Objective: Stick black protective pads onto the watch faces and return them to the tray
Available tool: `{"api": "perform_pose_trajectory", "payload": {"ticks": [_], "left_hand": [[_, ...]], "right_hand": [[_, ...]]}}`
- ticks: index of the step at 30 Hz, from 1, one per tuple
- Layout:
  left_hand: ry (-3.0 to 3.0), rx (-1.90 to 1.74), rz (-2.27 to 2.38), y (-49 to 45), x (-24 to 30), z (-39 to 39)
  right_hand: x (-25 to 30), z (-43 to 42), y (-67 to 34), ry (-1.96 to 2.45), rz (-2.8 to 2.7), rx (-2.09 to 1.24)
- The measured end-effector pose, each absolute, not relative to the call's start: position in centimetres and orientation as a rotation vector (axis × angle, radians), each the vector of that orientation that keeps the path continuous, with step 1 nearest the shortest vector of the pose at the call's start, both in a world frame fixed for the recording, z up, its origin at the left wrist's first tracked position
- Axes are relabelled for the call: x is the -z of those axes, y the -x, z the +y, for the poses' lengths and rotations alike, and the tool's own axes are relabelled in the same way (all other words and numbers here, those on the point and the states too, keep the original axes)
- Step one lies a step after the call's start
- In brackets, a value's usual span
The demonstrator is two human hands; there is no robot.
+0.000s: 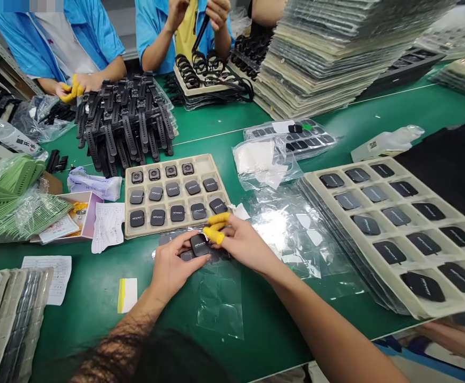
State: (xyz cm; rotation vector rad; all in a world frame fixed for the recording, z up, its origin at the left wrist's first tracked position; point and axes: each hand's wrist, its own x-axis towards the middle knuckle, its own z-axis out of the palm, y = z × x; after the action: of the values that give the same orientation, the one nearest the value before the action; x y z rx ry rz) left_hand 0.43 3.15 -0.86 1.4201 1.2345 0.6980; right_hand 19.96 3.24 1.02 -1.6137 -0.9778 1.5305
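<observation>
My left hand (178,258) grips a black square watch body (199,245) by its edges, thumb at the front and fingers behind. Its face bears the word HiFuture. Yellow finger covers sit on my right hand (232,234), whose fingers are bent together at the watch body's upper right corner. Whether they pinch anything there is hidden. Beneath the hands lie dark pieces under clear film, partly covered. Just beyond is a beige compartment tray (164,230) with rows of similar watch bodies; the back row shows their sensor sides.
At right, a stacked tray (383,244) holds more watch bodies. Clear plastic sheets (288,223) lie between the trays. Strapped watches (124,117) are piled at the back left, and a tall tray stack (315,64) stands behind. Two co-workers (184,32) in blue work opposite.
</observation>
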Motion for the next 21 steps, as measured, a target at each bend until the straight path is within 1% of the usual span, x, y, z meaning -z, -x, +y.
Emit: {"api": "perform_pose_trajectory", "payload": {"ticks": [4,8,10,13,16,19,21], "left_hand": [[-1.238,-0.744,1.192,-0.5,0.6,3.2],[-1.194,-0.75,1.169,-0.5,0.7,3.1],[-1.188,-0.745,1.164,-0.5,0.8,3.0],[-1.188,-0.744,1.169,-0.4,1.0,3.0],[-1.2,-0.746,1.169,-0.4,1.0,3.1],[-1.215,-0.74,1.159,-0.3,1.0,3.2],[-1.241,-0.736,1.166,-0.2,1.1,3.2]], "right_hand": [[-2.3,3.2,-22.3,1.727,-1.076,-1.05],[-2.7,3.6,-25.2,1.734,-1.524,-0.557],[-1.7,4.1,-26.3,1.818,-1.694,-0.4],[0.4,4.7,-27.4,1.966,-1.826,-0.457],[1.3,4.9,-28.5,2.007,-1.908,-0.544],[0.3,4.5,-30.0,2.077,-1.696,-0.556],[-1.0,4.1,-30.1,2.0,-1.454,-0.573]]}}
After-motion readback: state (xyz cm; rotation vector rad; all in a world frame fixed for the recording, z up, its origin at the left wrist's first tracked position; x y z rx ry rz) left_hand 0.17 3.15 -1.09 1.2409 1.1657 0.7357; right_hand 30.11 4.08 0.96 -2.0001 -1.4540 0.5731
